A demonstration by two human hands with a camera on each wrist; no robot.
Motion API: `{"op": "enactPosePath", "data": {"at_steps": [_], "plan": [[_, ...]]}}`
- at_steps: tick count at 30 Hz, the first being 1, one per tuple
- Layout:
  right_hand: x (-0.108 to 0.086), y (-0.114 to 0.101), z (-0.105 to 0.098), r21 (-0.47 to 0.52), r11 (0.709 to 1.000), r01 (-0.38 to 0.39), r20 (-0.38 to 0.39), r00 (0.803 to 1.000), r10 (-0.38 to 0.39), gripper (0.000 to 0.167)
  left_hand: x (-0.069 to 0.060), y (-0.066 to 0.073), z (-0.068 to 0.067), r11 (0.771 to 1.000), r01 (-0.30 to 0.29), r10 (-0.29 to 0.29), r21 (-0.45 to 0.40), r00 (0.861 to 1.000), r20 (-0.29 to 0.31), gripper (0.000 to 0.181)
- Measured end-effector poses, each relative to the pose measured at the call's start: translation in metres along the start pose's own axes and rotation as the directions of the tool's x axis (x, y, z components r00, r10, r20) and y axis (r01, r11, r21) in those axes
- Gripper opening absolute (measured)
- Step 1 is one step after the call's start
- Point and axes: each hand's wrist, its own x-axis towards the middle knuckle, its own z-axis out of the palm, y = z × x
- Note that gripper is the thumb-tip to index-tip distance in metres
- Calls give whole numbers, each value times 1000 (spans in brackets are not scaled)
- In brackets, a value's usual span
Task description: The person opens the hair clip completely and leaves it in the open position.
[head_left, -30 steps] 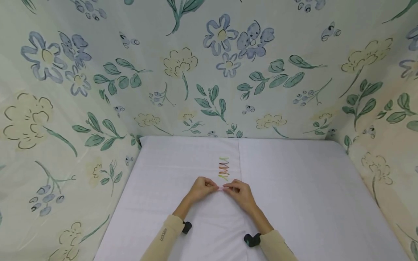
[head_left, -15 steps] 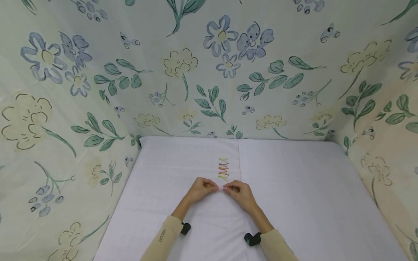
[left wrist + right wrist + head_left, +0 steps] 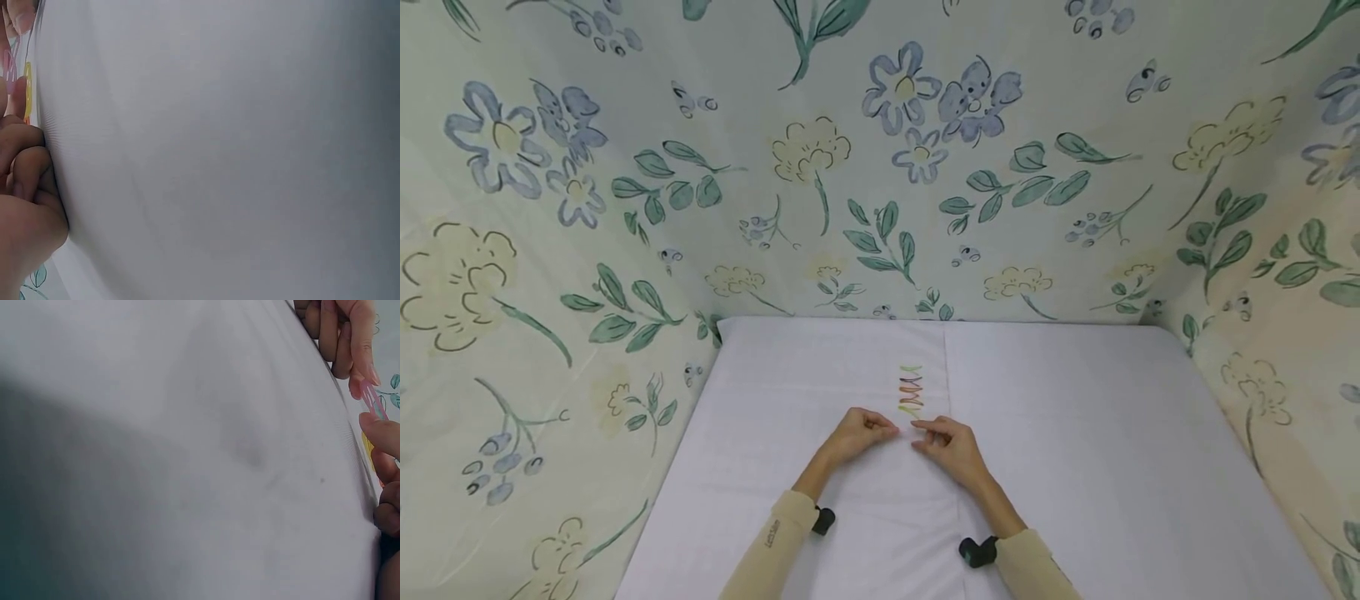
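Over the white cloth, my left hand [image 3: 859,435] pinches one end of a small pink looped clip [image 3: 373,400], apparently a paper clip, between thumb and forefinger. My right hand [image 3: 951,450] is just across from it, thumb and forefinger spread apart near the clip's other end; whether the thumb touches the clip, I cannot tell. Just beyond both hands, a zigzag row of thin coloured clips [image 3: 911,388] runs away from me in lime, orange, purple and green. One yellow clip [image 3: 28,90] shows behind the fingers in the left wrist view.
A white cloth [image 3: 1075,450] with a lengthwise crease covers the table. Flower-printed curtains [image 3: 820,200] stand behind it and at both sides. Small black devices [image 3: 977,552] are strapped at both wrists, by beige sleeves [image 3: 1033,562].
My right thumb and forefinger have parted from their pinch at the pink clip. The left hand stays in nearly the same place, and the head view has shifted slightly.
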Motion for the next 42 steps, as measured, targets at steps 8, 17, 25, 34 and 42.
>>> {"op": "enactPosePath", "data": {"at_steps": [8,17,25,34,42], "plan": [[-3,0,3,17,1000,18,-65,998,-17,25,-1,1,0,1000,-5,5,12,1000,6,23],[1,-6,8,-152,988,16,-53,998,-24,13,2,-2,3,1000,-17,17,-2,998,-66,25],[1,-9,6,-176,984,16,-12,1000,-18,10,0,-3,3,999,-47,48,11,997,-53,15],[1,-7,2,-124,991,-53,43,997,58,10,-3,-4,2,995,-92,88,-46,993,-85,17],[5,-8,4,-132,991,-36,16,999,38,10,-2,-4,3,994,-107,104,-30,992,-77,14]]}}
